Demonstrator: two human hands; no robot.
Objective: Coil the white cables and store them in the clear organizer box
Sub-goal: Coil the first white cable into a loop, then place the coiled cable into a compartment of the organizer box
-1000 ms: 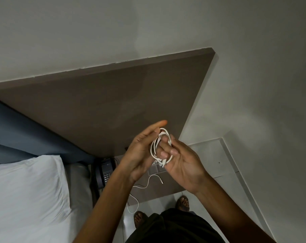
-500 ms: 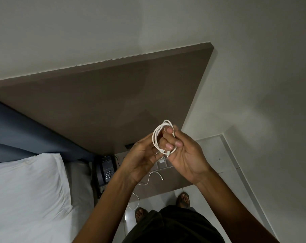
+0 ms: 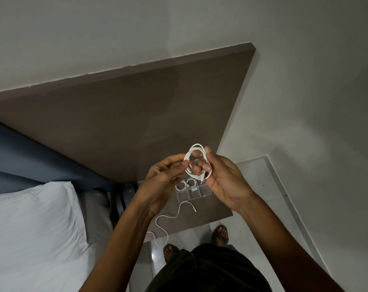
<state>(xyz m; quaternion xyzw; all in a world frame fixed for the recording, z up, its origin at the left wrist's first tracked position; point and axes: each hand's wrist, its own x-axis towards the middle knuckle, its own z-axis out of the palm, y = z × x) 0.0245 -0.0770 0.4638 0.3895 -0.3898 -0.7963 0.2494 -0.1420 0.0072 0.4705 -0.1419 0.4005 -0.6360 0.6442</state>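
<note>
A white cable (image 3: 196, 162) is wound into a small coil, held up in front of me between both hands. My right hand (image 3: 223, 180) has its fingers through and around the coil. My left hand (image 3: 164, 180) pinches the coil's left side with thumb and fingertips. Below the hands, the clear organizer box (image 3: 192, 193) sits on the brown bedside table (image 3: 210, 211), with two coiled white cables (image 3: 185, 184) in its far compartments. Another white cable (image 3: 170, 220) lies loose on the table and hangs over its front edge.
A dark telephone (image 3: 126, 194) stands at the table's left end. A bed with a white pillow (image 3: 33, 228) is at the left, under a brown headboard panel (image 3: 126, 114). My feet (image 3: 220, 236) stand on a pale tiled floor.
Both hands have lifted slightly with the coil. My left hand has gone from flat against the coil to pinching its side. The organizer box now shows below my hands.
</note>
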